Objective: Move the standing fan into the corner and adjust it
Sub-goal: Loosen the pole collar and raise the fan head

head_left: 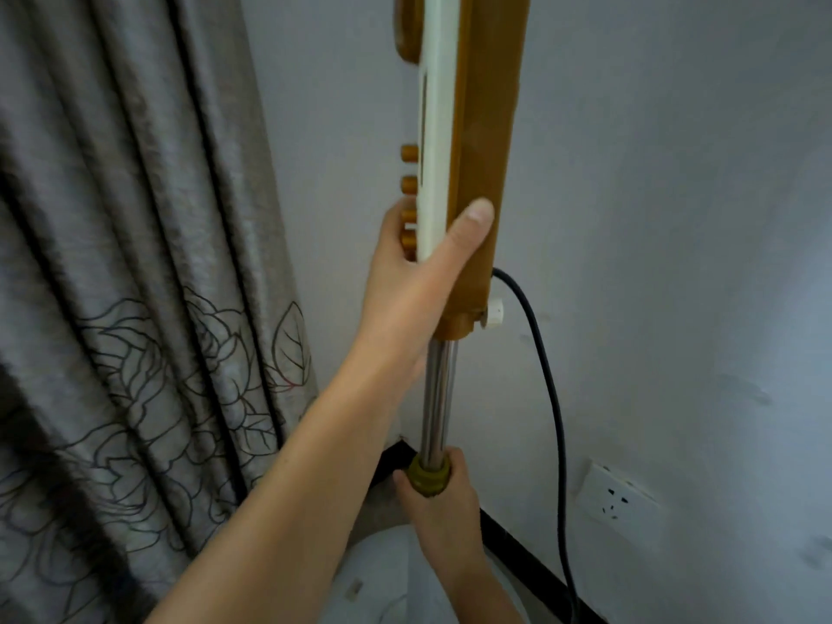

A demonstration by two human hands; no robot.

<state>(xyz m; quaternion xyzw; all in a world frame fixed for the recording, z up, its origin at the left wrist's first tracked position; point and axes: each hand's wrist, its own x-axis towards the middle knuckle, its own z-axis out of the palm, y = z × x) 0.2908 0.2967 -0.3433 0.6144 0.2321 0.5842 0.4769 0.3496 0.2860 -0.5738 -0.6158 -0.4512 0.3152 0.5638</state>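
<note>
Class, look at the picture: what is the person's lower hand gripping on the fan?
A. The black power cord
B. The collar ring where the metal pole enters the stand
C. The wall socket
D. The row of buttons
B: the right hand is closed around the collar ring at the bottom of the metal pole, while the power cord hangs free beside it.

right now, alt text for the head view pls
Two bare hands hold a standing fan's column by a wall corner: left hand grips the brown control housing, right hand the height collar on the chrome pole. Grey curtain left, wall socket right.
</note>
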